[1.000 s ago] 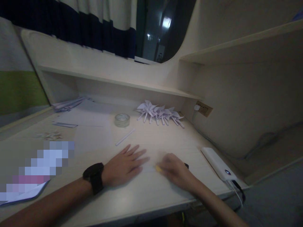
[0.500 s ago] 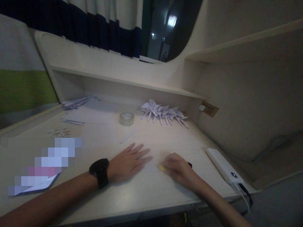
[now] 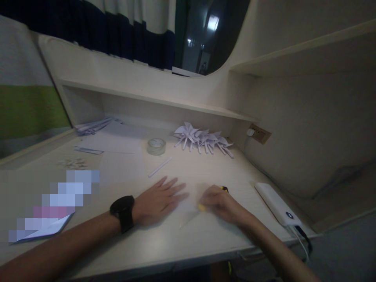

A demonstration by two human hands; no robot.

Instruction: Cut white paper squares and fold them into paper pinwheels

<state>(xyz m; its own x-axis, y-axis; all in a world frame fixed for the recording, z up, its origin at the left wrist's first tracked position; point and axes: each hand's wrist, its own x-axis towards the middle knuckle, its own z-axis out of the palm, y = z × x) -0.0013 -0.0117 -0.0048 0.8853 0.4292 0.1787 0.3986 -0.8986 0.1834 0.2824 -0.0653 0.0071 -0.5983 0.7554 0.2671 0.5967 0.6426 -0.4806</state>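
Note:
My left hand [image 3: 161, 200], with a black watch at its wrist, lies flat with fingers spread on a small piece of white paper [image 3: 190, 204]. Most of that paper is hidden or blends into the desk. My right hand [image 3: 219, 201] is closed around a yellow and black utility knife [image 3: 201, 207], slightly blurred. Its thin blade points toward the near left, just beyond the left fingertips, and its dark rear end shows above the right hand. Beyond the left hand lies a thin rolled paper stick [image 3: 160, 167].
A roll of clear tape [image 3: 156, 147] and several paper pinwheels [image 3: 202, 138] stand at the back. White sheets [image 3: 120, 139] and small pale pieces [image 3: 72, 163] lie left. A partly pixelated flat device [image 3: 58, 231] is near left; a white power bank [image 3: 276, 203] with cables is right.
My right hand has turned slightly with the utility knife, so its rear end sits farther up and its blade now shows at the near left. My left hand stays in place.

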